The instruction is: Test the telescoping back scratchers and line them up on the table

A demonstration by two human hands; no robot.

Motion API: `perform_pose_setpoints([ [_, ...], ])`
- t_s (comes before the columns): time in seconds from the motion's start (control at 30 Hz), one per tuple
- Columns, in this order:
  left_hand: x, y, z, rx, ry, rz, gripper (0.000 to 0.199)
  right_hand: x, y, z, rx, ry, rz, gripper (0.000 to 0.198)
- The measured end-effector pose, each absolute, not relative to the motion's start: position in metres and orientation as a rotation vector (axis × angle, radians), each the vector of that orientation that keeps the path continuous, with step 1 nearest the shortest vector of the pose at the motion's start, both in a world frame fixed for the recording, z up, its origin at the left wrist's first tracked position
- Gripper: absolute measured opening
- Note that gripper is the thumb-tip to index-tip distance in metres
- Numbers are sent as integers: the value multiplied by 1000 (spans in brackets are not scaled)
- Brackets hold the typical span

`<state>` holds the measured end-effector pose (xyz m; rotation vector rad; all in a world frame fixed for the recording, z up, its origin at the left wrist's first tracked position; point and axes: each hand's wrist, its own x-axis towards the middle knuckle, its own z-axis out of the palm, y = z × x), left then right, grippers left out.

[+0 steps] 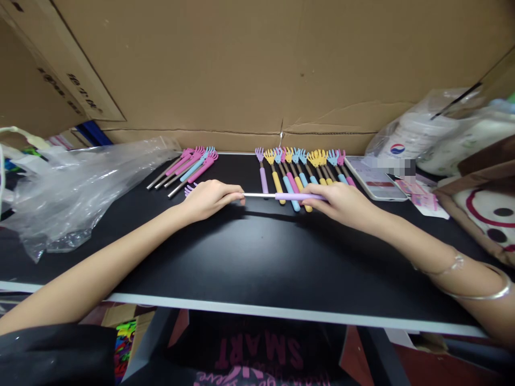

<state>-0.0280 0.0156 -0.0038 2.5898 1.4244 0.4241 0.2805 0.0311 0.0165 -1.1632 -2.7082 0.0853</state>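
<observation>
A purple back scratcher (259,195) is stretched level between my two hands, just above the black table (257,257). My left hand (211,199) is closed around its claw end, and purple prongs stick out to the left of the hand. My right hand (338,201) grips the purple handle, with a bare metal rod showing between the hands. Behind my right hand lies a row of back scratchers (289,185) in purple, yellow, blue and pink, claws toward the back. To the left is a smaller group of pink and blue claw pieces (198,165) on metal rods.
A clear plastic bag (80,187) lies on the left. On the right are a phone (376,179), pink paper slips (424,199), a bagged white cup (418,134) and a brown-and-white plush item (483,206). Cardboard (225,69) walls off the back.
</observation>
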Motion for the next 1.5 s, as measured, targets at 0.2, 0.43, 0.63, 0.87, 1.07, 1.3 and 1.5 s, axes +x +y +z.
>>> perform_pose_setpoints([
  [0.2,-23,14,-4,2586,1475,452,39,281,27,13,-1113,-2688,-587,41],
  [0.43,-21,11,-2,2904,1588,400,40,279,30,11,-1123,-2762,-758,43],
  [0.63,-29,14,4,2967,1806,278,37,291,38,25,-1238,-2706,-749,55],
  [0.87,-38,18,9,3078,1770,359,32,313,53,35,-1301,-2722,-571,48],
  [1.07,-39,17,10,3218,1656,437,32,315,53,28,-1249,-2779,-554,46],
  [1.3,-42,18,11,3334,1553,554,31,311,44,21,-1131,-2780,-700,44],
  [1.5,-43,18,9,3387,1459,684,30,310,47,16,-1104,-2703,-739,46],
])
